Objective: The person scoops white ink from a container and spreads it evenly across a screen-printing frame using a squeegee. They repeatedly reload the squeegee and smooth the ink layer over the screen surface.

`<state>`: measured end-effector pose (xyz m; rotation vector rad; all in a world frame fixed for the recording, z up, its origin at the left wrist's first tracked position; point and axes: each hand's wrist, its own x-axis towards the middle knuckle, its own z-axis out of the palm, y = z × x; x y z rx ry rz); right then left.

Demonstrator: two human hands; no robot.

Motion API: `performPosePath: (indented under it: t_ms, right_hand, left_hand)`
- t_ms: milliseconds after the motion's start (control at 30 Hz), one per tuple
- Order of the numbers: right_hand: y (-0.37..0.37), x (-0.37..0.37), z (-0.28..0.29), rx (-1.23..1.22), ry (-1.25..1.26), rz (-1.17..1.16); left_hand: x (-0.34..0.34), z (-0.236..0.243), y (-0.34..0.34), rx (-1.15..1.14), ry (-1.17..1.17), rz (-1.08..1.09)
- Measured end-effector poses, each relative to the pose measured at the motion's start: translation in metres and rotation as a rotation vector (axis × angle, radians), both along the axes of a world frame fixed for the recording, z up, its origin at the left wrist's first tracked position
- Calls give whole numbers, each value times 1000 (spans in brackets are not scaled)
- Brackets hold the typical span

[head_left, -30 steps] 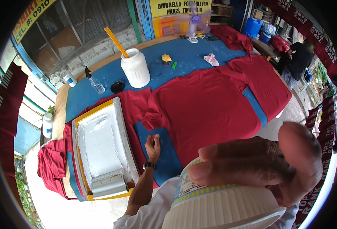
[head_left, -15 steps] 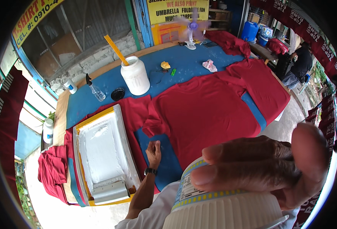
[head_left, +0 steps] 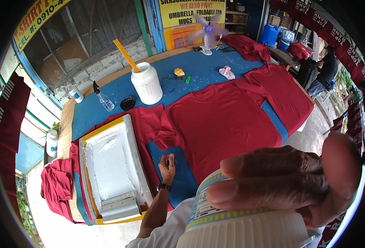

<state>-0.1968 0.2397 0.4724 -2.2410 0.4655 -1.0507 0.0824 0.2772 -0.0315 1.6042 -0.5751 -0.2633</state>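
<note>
Close in front of me, my right hand [head_left: 281,177] curls its fingers over a white ribbed tub [head_left: 244,229] with a blue-and-yellow-edged label. The tub hides part of the lower right. My left hand [head_left: 166,168], a dark watch on its wrist, hovers over the blue table top, loosely closed with nothing visible in it. To its left a yellow-edged screen-printing frame [head_left: 139,165] lies on a maroon T-shirt. White ink [head_left: 110,159] covers its mesh, and a metal-handled squeegee [head_left: 120,210] rests at the near end. Another maroon T-shirt [head_left: 228,120] is spread flat to the right.
Along the far side of the blue table [head_left: 108,78] stand a spray bottle [head_left: 104,100], a black lid [head_left: 128,103], a white ink jar [head_left: 147,87] with a yellow stick, and a purple fan [head_left: 208,29]. A third maroon shirt [head_left: 281,95] lies right. A person [head_left: 327,68] sits beyond.
My hands keep almost the same pose, and the tub has barely moved. The person at the far right has shifted, with an arm now reaching forward.
</note>
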Motion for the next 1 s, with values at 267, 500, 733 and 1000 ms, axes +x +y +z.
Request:
performPosePath:
  t_ms: [267,500,733,1000]
  right_hand:
    - [11,8,7,54,3,-193]
    - [-16,10,-25,-202,-248,36]
    - [-32,-3,-15,-358,-90,180]
    - [-43,-4,-10,-410,-42,252]
  left_hand:
    - [-1,5,1,-1,-25,0]
    - [0,4,1,20,-28,-8]
    - [0,8,1,33,-43,-3]
    - [-3,11,1,-1,-27,-9]
